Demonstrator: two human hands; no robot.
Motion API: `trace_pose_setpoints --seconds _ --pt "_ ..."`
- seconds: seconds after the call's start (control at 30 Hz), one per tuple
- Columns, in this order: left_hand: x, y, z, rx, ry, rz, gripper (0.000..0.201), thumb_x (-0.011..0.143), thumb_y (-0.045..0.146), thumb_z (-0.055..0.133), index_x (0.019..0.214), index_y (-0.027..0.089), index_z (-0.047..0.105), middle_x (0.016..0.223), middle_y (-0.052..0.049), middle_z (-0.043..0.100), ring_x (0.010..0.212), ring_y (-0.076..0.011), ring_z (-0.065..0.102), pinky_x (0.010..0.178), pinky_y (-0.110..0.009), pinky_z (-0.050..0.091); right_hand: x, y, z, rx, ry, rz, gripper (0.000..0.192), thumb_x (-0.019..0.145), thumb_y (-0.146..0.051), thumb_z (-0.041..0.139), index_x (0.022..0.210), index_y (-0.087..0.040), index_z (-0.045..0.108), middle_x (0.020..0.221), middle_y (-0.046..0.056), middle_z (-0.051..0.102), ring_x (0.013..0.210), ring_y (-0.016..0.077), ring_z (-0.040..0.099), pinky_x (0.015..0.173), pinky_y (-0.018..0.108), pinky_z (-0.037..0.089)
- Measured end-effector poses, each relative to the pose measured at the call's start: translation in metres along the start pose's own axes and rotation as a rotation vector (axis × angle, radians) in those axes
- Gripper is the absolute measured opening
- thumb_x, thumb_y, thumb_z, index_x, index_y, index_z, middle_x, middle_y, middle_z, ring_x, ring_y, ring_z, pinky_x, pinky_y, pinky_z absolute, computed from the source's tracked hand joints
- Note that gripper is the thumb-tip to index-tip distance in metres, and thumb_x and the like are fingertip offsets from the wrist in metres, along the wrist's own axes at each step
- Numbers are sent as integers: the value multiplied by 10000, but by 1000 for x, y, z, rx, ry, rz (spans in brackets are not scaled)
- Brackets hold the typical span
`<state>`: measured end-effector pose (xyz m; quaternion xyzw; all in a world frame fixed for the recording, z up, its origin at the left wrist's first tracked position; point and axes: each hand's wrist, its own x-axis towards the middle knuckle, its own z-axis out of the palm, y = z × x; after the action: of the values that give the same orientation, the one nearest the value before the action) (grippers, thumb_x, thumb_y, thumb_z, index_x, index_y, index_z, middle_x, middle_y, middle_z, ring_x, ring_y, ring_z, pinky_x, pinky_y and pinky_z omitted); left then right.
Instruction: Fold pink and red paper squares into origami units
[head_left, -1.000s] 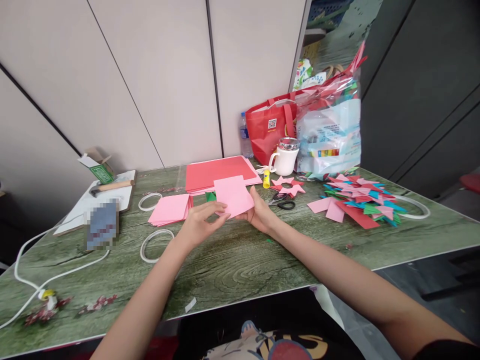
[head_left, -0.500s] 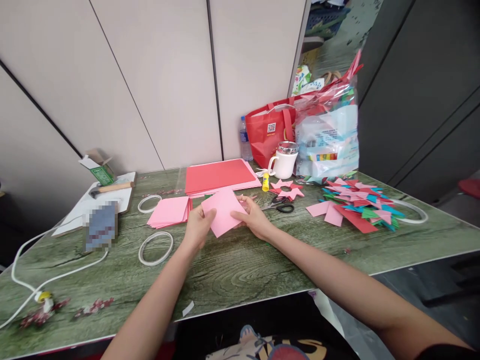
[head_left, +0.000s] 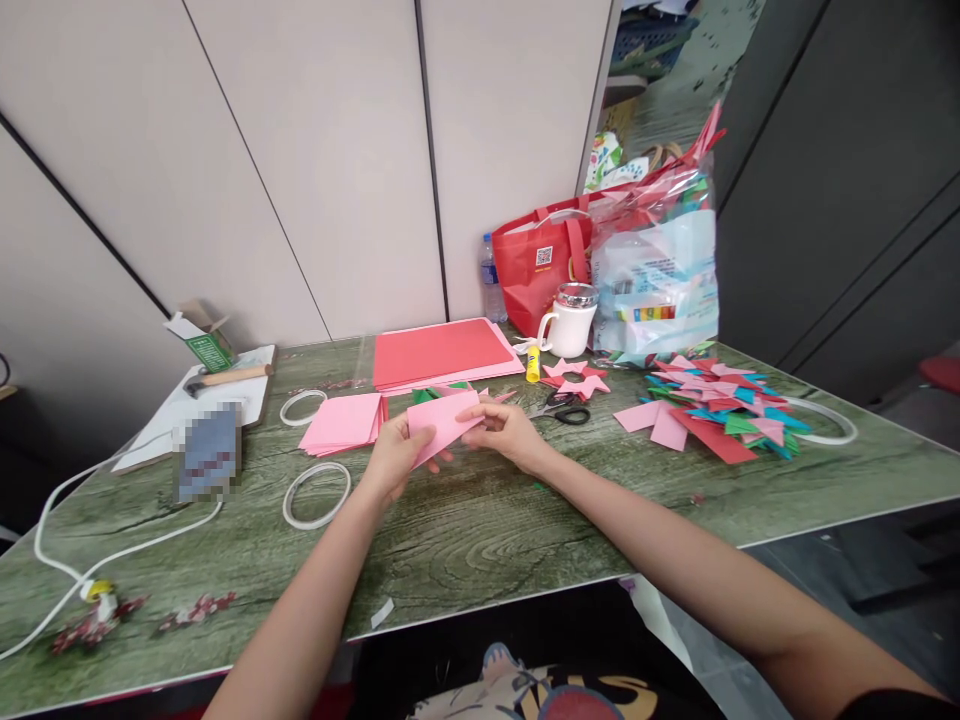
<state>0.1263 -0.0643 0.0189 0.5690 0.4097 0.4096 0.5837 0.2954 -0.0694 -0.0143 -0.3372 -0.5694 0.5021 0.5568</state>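
A pink sheet of paper (head_left: 444, 418), folded over into a rectangle, is held above the table between both hands. My left hand (head_left: 396, 455) grips its left end, thumb on the near face and fingers underneath. At the right end, my right hand (head_left: 510, 432) pinches the upper corner. Left of the hands lies a stack of pink paper squares (head_left: 341, 422). Green and pink folded pieces (head_left: 431, 393) show just behind the held paper. Black-handled scissors (head_left: 566, 413) rest to the right of my right hand, their blades partly hidden.
Red and pink sheets (head_left: 442, 352) lie at the back. A glue stick (head_left: 532, 365), white mug (head_left: 571, 325) and paper star ring (head_left: 576, 380) stand near. Colourful folded pieces (head_left: 720, 400) are heaped right. Tape rolls (head_left: 316, 497), a hammer (head_left: 229, 376) and a white cable (head_left: 150, 545) lie left.
The pink paper has gone from an opened square to a folded rectangle. My right hand has shifted to its upper right corner. The view has moved slightly.
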Motion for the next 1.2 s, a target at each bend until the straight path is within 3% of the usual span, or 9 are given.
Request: trace_pose_setpoints --seconds 0.13,0.27,0.37,0.47,0.57,0.7,0.8,1.03,1.2 --pt "3 -1 2 -84 50 30 393 702 414 591 922 88 587 758 -98 673 639 -196 636 455 -255 496 2 -1 0 20 122 18 221 566 -344 716 616 -156 612 668 -6 575 588 107 532 580 248 478" --pt "4 1 2 -261 28 67 569 743 601 426 1012 117 560 997 -146 631 864 -230 614 620 -325 538 5 4 -2 87 239 57 281 554 -366 718 683 -159 580 640 -7 596 549 111 539 554 259 487" --pt "1 0 3 -258 -57 106 556 674 464 623 1125 165 491 1120 -127 571 964 -228 571 722 -369 530 6 8 -3 117 274 55 310 572 -356 708 764 -171 548 684 -3 604 566 116 558 536 254 500" --pt "0 -4 4 -190 -28 91 586 590 267 730 1112 166 486 1075 -102 581 916 -211 580 722 -386 533 4 7 -4 96 250 34 366 607 -317 691 906 -203 515 719 -12 603 643 134 586 535 248 513" --pt "2 -9 3 -153 4 99 475 611 261 704 1033 140 522 1001 -90 603 845 -199 595 651 -354 547 2 6 -3 55 183 13 417 660 -304 646 1043 -236 493 797 -2 617 696 146 596 528 247 514" --pt "6 -13 1 -125 22 125 394 614 251 694 960 132 549 930 -67 619 767 -169 597 599 -307 545 2 7 -3 10 137 -9 299 669 -305 626 949 -214 570 907 21 633 764 162 603 583 256 503" --pt "7 -14 1 -94 28 133 379 617 253 688 951 133 556 883 -53 624 730 -156 592 580 -296 543 2 7 -4 2 140 -37 350 651 -269 649 985 -214 562 891 13 643 784 153 604 668 263 485" --pt "4 -13 5 -24 27 147 359 611 285 681 917 134 573 794 -36 626 660 -149 587 562 -316 549 2 10 -5 -112 120 -40 249 642 -314 655 859 -192 648 889 28 658 731 163 600 628 264 464" --pt "5 -13 5 -19 42 175 341 629 306 666 912 137 581 788 -33 629 634 -135 579 520 -260 517 2 11 -5 -132 146 -35 254 635 -323 663 852 -192 663 865 31 668 706 172 602 609 268 461"
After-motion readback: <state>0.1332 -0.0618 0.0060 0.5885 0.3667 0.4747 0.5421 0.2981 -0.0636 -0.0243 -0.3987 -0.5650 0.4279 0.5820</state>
